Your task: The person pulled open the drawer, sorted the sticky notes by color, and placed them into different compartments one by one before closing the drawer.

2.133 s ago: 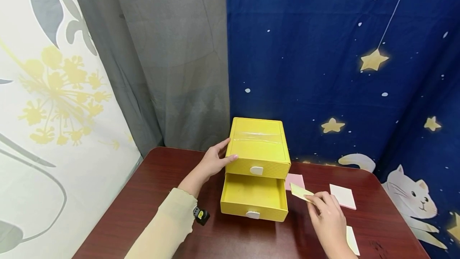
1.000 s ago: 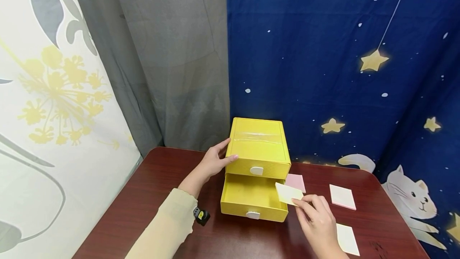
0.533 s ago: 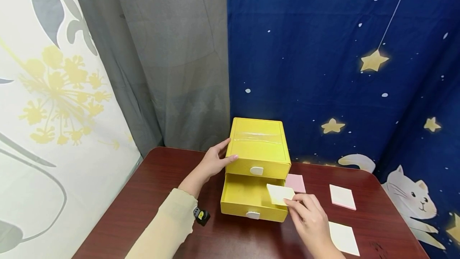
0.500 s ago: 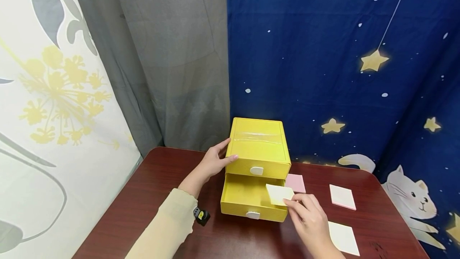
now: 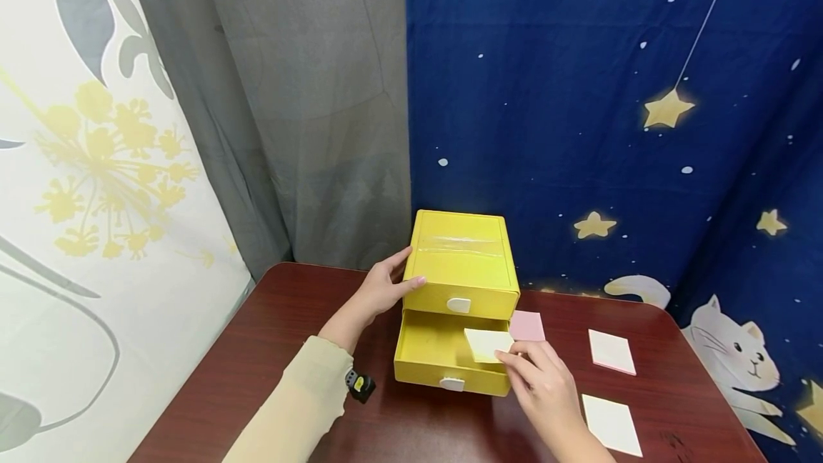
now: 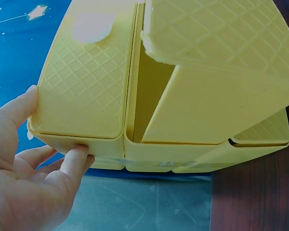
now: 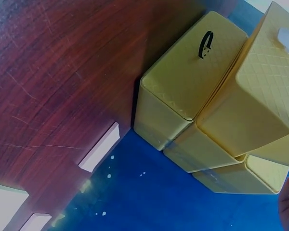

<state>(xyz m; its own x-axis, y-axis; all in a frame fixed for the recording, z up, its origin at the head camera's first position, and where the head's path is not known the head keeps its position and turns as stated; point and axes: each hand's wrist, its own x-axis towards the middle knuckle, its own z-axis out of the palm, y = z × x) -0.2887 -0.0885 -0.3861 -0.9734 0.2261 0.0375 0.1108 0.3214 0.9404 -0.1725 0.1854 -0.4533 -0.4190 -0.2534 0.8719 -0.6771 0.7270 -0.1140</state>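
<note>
The right hand (image 5: 543, 381) pinches one pale note (image 5: 487, 344) at its fingertips, above the one pulled-out drawer (image 5: 418, 371). The left hand (image 5: 384, 290) – fingers spread – rests against the cabinet (image 5: 463, 274). Three pads, one pink (image 5: 527, 326), two whitish (image 5: 612, 426), lie on the red-brown worktop (image 5: 308, 370) – two curtains behind, grey (image 5: 321, 127) and starry blue (image 5: 546, 91).

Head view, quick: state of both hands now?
Left hand: holding the boxy yellow plastic drawer unit at one edge.
Right hand: pinching a cream square of paper.
</note>
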